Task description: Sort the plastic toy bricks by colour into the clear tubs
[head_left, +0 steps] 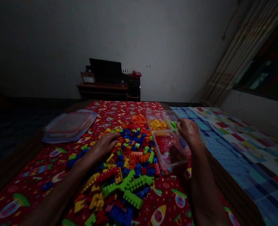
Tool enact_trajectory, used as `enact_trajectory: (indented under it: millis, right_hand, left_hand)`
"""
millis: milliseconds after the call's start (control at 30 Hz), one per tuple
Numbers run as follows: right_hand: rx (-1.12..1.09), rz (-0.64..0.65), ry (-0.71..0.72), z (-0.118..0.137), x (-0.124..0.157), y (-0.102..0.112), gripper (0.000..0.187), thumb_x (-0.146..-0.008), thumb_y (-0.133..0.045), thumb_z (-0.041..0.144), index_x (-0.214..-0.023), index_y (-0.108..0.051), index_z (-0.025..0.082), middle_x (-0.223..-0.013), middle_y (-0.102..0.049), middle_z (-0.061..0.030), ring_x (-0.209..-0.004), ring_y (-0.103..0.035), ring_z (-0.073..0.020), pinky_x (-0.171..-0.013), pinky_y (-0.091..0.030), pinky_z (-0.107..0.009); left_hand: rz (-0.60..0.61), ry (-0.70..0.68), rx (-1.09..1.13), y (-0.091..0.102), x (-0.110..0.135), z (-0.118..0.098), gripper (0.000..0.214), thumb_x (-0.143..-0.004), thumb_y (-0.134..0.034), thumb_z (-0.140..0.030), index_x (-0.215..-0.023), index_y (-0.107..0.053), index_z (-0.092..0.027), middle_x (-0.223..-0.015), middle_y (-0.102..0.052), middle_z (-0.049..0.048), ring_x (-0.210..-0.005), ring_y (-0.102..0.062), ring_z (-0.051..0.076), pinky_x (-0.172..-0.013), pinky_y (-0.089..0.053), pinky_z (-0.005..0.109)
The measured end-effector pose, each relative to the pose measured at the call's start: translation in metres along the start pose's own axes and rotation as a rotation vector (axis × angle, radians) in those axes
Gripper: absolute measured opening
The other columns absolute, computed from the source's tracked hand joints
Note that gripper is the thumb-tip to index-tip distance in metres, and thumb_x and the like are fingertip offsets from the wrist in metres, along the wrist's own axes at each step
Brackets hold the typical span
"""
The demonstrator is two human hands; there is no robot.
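A large loose pile of toy building bricks (131, 154) in green, yellow, blue, red and orange lies in front of me. My left hand (106, 143) is over the pile's left side, fingers loosely bent and apart, with no brick visible in them. At the right, my right hand (188, 129) is at the edge of a clear bin with green bricks (173, 125); its fingers are closed, and what they pinch is hidden. Beside that bin stand one with yellow bricks (158, 125), one with orange bricks (139, 119), and a nearer bin (161, 160) with red bricks at its left side.
Stacked clear lids (68, 125) lie at the left on the red patterned cloth (163, 205). Checked bedding (233, 150) spreads on the right. Against the far wall, a desk (103, 87) carries a dark monitor (106, 70) and a red telephone (136, 73).
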State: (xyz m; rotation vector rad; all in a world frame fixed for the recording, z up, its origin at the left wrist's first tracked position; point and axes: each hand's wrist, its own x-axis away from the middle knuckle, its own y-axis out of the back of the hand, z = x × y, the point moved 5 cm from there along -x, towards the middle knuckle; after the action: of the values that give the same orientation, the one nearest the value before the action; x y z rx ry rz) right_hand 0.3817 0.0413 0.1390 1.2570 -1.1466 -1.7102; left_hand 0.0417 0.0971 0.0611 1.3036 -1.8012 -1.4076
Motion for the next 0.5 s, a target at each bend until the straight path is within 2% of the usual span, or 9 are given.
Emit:
enact_trajectory:
  millis: [67, 167, 267, 367, 500]
  right_hand:
    - [-0.093, -0.015, 0.203, 0.037, 0.007, -0.011, 0.028, -0.091, -0.045, 0.021, -0.11, -0.064, 0.019, -0.095, -0.069, -0.0109, -0.088, -0.063, -0.0213, -0.076, -0.045, -0.03]
    - [-0.226, 0.072, 0.538, 0.093, 0.028, -0.042, 0.027, -0.087, -0.047, 0.009, -0.105, -0.064, 0.018, -0.089, -0.067, -0.0083, -0.083, -0.061, -0.0187, -0.075, -0.046, -0.028]
    - [-0.248, 0.08, 0.765, 0.127, 0.05, -0.071, 0.031, -0.086, -0.047, 0.005, -0.111, -0.061, 0.016, -0.104, -0.064, -0.0108, -0.101, -0.056, -0.0205, -0.084, -0.046, -0.031]
    - [-0.141, 0.08, 0.77, 0.135, 0.063, -0.091, 0.034, -0.086, -0.05, 0.007, -0.118, -0.057, 0.015, -0.108, -0.062, -0.0126, -0.109, -0.052, -0.0245, -0.091, -0.044, -0.038]
    - [-0.111, 0.077, 0.735, 0.133, 0.07, -0.097, 0.037, -0.086, -0.052, 0.008, -0.123, -0.054, 0.013, -0.109, -0.061, -0.0137, -0.111, -0.049, -0.0264, -0.095, -0.042, -0.041]
  left_hand:
    - [-0.011, -0.031, 0.007, 0.001, 0.001, -0.003, 0.036, -0.083, -0.043, -0.033, -0.101, -0.071, -0.019, -0.104, -0.071, 0.0095, -0.096, -0.064, 0.024, -0.088, -0.049, 0.032]
    - [-0.08, -0.086, -0.003, 0.001, 0.001, -0.004, 0.036, -0.085, -0.044, -0.039, -0.09, -0.073, -0.019, -0.091, -0.07, 0.0096, -0.089, -0.063, 0.023, -0.083, -0.05, 0.033]
    - [-0.197, -0.162, 0.003, 0.003, -0.001, -0.003, 0.036, -0.085, -0.047, -0.045, -0.078, -0.072, -0.02, -0.091, -0.068, 0.0101, -0.092, -0.062, 0.024, -0.085, -0.05, 0.035]
    - [-0.172, -0.239, 0.071, -0.002, -0.002, -0.005, 0.039, -0.086, -0.045, -0.048, -0.083, -0.072, -0.02, -0.105, -0.069, 0.0106, -0.1, -0.061, 0.025, -0.091, -0.048, 0.037]
    - [-0.03, -0.232, 0.129, -0.011, 0.0, -0.013, 0.04, -0.086, -0.043, -0.046, -0.096, -0.071, -0.02, -0.107, -0.071, 0.0104, -0.102, -0.064, 0.025, -0.092, -0.049, 0.038]
